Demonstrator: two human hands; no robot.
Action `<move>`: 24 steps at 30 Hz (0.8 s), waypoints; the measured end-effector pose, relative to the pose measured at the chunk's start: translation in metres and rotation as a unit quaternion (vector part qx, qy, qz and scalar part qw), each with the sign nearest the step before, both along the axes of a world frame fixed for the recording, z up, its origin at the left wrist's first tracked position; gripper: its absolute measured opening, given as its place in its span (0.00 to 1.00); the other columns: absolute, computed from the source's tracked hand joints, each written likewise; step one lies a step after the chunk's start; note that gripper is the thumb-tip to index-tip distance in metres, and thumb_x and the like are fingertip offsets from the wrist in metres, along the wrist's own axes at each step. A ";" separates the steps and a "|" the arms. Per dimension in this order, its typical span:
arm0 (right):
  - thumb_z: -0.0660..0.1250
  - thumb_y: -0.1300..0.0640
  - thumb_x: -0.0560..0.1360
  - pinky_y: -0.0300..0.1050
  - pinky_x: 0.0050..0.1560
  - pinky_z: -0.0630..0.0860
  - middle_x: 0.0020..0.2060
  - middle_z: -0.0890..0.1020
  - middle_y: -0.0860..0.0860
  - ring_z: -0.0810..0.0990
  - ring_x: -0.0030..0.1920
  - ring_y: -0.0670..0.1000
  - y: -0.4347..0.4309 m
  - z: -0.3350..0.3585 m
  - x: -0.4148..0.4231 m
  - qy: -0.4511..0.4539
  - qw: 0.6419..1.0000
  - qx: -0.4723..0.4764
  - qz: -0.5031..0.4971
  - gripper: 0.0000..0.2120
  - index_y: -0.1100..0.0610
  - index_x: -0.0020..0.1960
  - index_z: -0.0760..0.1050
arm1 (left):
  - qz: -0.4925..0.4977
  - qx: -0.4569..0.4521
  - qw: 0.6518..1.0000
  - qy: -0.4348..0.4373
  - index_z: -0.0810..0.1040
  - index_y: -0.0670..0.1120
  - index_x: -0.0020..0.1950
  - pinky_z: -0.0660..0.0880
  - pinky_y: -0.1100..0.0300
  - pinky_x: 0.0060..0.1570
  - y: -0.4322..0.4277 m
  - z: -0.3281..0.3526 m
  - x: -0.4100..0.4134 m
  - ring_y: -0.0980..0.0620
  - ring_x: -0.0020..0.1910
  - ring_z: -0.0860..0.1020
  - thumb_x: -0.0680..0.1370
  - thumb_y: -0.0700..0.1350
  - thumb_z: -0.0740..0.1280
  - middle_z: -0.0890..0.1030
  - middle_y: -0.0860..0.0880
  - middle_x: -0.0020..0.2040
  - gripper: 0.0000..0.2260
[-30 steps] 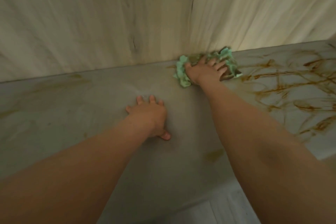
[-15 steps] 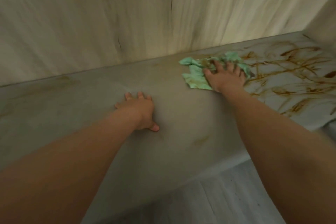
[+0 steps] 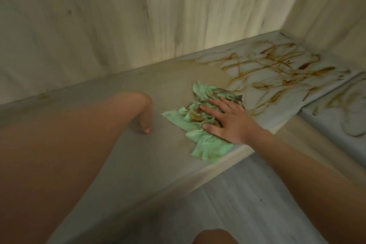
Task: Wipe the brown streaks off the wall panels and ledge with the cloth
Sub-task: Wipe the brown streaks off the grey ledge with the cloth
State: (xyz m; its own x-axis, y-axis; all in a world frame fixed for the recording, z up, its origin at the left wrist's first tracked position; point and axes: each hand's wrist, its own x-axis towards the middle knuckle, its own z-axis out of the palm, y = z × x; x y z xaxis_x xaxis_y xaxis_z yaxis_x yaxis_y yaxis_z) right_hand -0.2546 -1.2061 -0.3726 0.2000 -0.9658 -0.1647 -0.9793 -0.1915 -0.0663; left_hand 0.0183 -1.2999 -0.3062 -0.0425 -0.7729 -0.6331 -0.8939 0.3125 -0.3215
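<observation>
While the right hand [image 3: 227,122] presses flat, fingers spread, on the crumpled mint-green cloth [image 3: 206,144] near the front edge of the grey ledge [image 3: 118,154], the tangle of brown streaks [image 3: 277,73] starts just beside the cloth's far right edge and runs back toward the corner of the pale wood-grain wall panels [image 3: 99,25]. That hand is plainly the nearer one, and the soft, bunched cloth is already brown-stained at its middle. The left hand [image 3: 145,117] leans on the smooth matte ledge left of the cloth with only its thumb showing, so I cannot tell how its fingers lie.
</observation>
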 end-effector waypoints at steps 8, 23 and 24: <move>0.42 0.17 0.71 0.63 0.80 0.44 0.84 0.45 0.47 0.43 0.83 0.58 -0.033 0.001 -0.109 -0.032 0.938 0.015 -0.346 0.43 0.32 0.82 0.46 | -0.065 -0.115 0.966 0.220 0.66 0.42 0.80 0.66 0.46 0.74 -0.024 -0.028 -0.085 0.38 0.76 0.69 0.74 0.74 0.64 0.68 0.38 0.78 0.46; 0.48 0.20 0.73 0.65 0.80 0.42 0.84 0.48 0.51 0.42 0.83 0.61 -0.166 -0.006 -0.043 -0.034 0.990 0.003 -0.139 0.40 0.31 0.81 0.46 | -0.077 -0.040 0.981 0.175 0.47 0.45 0.83 0.62 0.24 0.67 -0.080 -0.084 -0.108 0.29 0.78 0.57 0.51 0.84 0.62 0.59 0.38 0.80 0.71; 0.48 0.18 0.72 0.62 0.80 0.44 0.84 0.49 0.47 0.44 0.83 0.58 -0.171 -0.004 -0.053 -0.037 0.991 0.002 -0.131 0.39 0.29 0.80 0.47 | -0.074 -0.040 0.979 0.183 0.47 0.45 0.83 0.62 0.23 0.66 -0.080 -0.087 -0.108 0.29 0.79 0.56 0.46 0.84 0.58 0.59 0.38 0.81 0.73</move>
State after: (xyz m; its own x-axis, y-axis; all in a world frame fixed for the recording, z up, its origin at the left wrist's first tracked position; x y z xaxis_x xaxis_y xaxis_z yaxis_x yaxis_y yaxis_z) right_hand -0.3074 -1.3776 -0.3769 -0.0452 -0.9858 -0.1620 -0.9878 0.0683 -0.1400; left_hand -0.0897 -1.3803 -0.3932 -0.3712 -0.7870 -0.4928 -0.9004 0.4347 -0.0161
